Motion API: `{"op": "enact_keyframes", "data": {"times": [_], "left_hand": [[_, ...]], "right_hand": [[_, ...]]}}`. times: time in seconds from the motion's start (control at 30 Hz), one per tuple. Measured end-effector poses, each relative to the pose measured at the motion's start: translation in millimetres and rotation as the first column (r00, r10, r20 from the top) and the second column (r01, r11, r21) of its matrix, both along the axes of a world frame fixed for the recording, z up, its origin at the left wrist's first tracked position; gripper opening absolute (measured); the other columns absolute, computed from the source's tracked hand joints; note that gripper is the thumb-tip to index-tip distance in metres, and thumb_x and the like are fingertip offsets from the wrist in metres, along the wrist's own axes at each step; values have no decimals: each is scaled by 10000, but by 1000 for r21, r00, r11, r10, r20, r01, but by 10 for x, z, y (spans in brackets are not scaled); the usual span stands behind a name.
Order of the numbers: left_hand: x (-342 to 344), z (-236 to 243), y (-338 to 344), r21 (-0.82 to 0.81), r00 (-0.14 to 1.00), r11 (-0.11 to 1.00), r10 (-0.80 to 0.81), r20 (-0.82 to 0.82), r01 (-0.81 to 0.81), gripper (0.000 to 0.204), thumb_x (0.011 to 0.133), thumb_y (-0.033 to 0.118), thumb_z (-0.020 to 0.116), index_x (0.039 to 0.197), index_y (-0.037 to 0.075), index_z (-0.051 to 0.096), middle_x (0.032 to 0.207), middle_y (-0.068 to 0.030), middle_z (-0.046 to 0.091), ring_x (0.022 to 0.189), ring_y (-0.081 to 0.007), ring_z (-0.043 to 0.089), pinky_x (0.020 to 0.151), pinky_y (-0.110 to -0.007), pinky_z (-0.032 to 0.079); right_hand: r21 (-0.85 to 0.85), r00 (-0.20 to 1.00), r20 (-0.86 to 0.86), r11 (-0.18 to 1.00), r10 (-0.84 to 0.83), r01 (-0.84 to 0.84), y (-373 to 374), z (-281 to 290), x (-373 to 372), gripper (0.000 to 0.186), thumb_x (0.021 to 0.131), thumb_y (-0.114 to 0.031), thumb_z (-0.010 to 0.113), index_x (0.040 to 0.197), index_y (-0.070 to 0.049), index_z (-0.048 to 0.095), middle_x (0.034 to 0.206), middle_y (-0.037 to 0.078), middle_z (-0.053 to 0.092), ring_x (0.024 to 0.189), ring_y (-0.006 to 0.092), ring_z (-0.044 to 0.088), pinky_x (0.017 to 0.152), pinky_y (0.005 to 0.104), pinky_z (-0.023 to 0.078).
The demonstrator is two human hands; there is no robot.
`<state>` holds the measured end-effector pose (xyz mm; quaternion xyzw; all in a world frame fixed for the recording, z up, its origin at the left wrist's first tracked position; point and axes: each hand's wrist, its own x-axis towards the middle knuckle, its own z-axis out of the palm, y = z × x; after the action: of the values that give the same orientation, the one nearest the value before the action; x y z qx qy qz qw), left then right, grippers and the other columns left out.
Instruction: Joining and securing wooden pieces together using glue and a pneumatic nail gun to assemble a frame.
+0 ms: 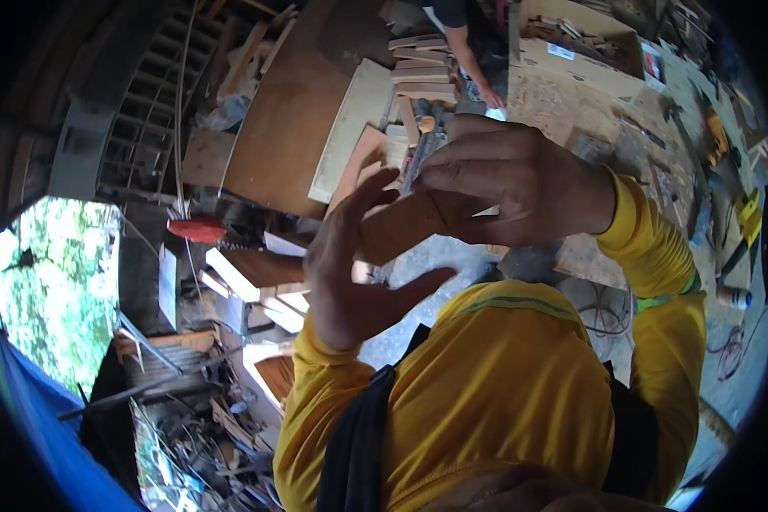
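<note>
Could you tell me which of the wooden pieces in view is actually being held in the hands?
The small brown wooden piece, gripped between the left hand and right hand; the stacked boards lie untouched on the bench beyond.

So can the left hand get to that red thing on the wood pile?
Probably not right now: the left hand is pressed against the wood piece that both hands hold, and the red thing lies well apart, further left.
</note>
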<state>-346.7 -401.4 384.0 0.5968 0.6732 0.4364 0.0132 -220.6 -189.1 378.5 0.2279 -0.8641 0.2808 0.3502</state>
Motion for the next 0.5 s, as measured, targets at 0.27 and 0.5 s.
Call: {"op": "enact_keyframes", "data": {"times": [0.27, 0.5], "left_hand": [[-79, -393, 76, 380, 960, 909, 241, -144, -171, 545, 574, 142, 956, 971, 18, 603, 908, -114, 631, 693, -234, 615, 620, -341, 502], [-217, -326, 10, 363, 950, 929, 180, -256, -78, 732, 535, 86, 955, 1091, 3, 485, 1002, -166, 605, 875, -241, 615, 787, -335, 494]], "right_hand": [[-461, 961, 160, 878, 223, -127, -2, -68, -101, 566, 689, -132, 889, 1192, -23, 654, 1144, 120, 678, 985, 248, 666, 885, 352, 551], [-262, 970, 131, 951, 204, -165, -94, -265, -306, 543, 690, -136, 898, 1163, -18, 658, 1126, 143, 727, 1044, 276, 716, 886, 355, 576]]}}
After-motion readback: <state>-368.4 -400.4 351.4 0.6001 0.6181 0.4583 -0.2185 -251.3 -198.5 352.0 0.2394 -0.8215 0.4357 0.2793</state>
